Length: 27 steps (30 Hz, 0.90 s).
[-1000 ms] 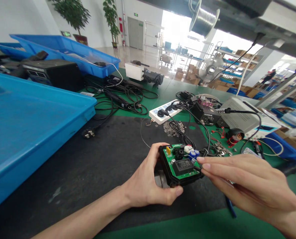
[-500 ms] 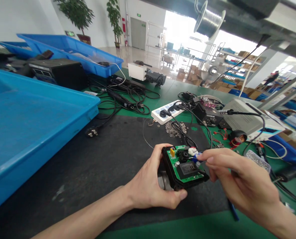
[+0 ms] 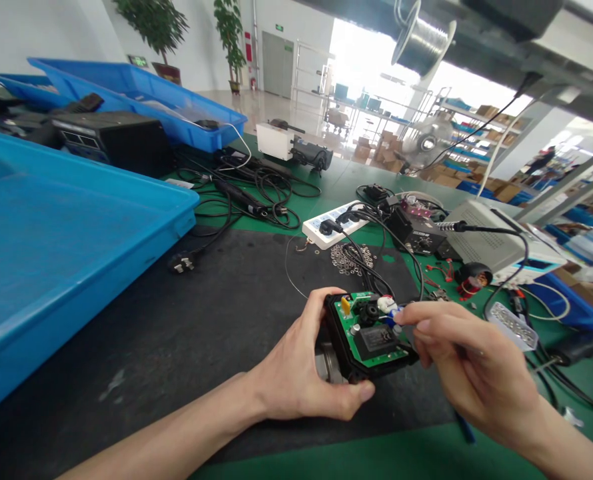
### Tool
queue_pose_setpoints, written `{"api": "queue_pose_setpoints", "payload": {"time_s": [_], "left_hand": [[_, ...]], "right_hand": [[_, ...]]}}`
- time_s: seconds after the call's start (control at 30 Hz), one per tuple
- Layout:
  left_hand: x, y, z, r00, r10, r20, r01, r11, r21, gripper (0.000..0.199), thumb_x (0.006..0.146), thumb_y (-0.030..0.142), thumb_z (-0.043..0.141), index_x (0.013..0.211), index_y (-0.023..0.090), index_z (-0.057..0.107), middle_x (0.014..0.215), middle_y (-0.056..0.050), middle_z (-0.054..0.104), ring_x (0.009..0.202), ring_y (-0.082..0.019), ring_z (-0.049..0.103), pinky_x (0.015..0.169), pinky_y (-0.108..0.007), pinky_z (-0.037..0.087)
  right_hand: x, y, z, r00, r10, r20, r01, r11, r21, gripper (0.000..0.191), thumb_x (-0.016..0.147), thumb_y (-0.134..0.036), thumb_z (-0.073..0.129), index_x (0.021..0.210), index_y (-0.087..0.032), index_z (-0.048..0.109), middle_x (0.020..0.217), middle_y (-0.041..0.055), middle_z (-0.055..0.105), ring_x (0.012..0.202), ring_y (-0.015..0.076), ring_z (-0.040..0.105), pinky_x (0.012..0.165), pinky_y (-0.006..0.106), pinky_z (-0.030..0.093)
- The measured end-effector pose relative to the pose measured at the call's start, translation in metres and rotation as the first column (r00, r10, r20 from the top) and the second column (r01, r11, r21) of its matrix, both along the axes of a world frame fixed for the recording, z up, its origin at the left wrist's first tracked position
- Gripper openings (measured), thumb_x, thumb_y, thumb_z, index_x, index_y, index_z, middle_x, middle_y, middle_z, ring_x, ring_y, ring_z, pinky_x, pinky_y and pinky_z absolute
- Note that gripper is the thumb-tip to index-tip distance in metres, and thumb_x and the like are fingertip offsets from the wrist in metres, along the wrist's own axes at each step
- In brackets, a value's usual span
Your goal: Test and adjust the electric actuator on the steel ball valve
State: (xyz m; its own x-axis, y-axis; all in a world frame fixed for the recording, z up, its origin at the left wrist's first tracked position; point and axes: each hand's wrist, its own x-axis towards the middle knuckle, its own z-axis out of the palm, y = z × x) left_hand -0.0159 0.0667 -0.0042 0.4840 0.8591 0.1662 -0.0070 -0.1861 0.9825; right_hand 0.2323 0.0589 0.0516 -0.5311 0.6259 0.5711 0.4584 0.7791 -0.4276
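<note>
My left hand [image 3: 311, 373] is wrapped round the left side of a black square housing [image 3: 344, 353], thumb along its near edge. A green circuit board [image 3: 366, 360] fills the housing's face, tilted toward me; it carries a black module, a yellow part, and white and blue components. A round metal part [image 3: 330, 365] shows under the housing beside my palm. My right hand [image 3: 466, 353] is closed at the board's right side, its fingertips pinched at the blue component [image 3: 391, 316]. Whether the fingers grip that component or something smaller is hidden.
A big blue tray [image 3: 76, 267] stands at left on the black mat [image 3: 201, 313]. Behind the hands lie a white power strip [image 3: 321, 230] and a heap of small metal rings [image 3: 346, 260]. At right are a clear box of small parts [image 3: 512, 327] and a screwdriver-like tool [image 3: 576, 348].
Both hands and the housing stay nearly still, with the right fingertips still at the blue component. The right hand and wrist have shifted slightly left. The view has moved a little.
</note>
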Motion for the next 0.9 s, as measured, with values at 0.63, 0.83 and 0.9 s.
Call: {"api": "queue_pose_setpoints", "payload": {"time_s": [0.63,0.83,0.9], "left_hand": [[0.0012,-0.001,-0.0058,1.0,0.006,0.024,-0.006,1.0,0.011,0.089,0.07,0.028,0.086,0.141,0.027,0.031,0.133,-0.006,0.057,0.117,-0.025,0.059,0.105,-0.042,0.053],[-0.0001,-0.0008,-0.0062,1.0,-0.005,0.014,0.005,1.0,0.013,0.089,0.071,0.03,0.086,0.141,0.028,0.031,0.132,-0.005,0.057,0.116,-0.024,0.059,0.104,-0.041,0.053],[-0.0003,-0.0005,-0.0065,1.0,-0.009,0.011,0.008,1.0,0.016,0.09,0.071,0.031,0.086,0.142,0.028,0.03,0.132,-0.005,0.057,0.115,-0.024,0.059,0.104,-0.041,0.053]], "right_hand": [[-0.003,0.0025,-0.0007,1.0,-0.001,-0.028,0.002,0.999,0.036,0.034,0.095,0.0,0.052,0.117,-0.026,0.057,0.11,0.0077,0.075,0.097,0.0184,0.075,0.068,0.026,0.062],[-0.0065,0.0019,0.0007,1.0,0.013,-0.017,-0.013,1.0,0.027,0.038,0.095,0.003,0.051,0.119,-0.026,0.057,0.112,0.0071,0.072,0.099,0.0169,0.074,0.067,0.024,0.06],[-0.0078,0.0024,0.0002,0.998,-0.002,-0.068,0.002,1.0,-0.005,0.038,0.094,0.003,0.051,0.117,-0.026,0.057,0.109,0.0055,0.072,0.098,0.016,0.074,0.07,0.024,0.061]]}}
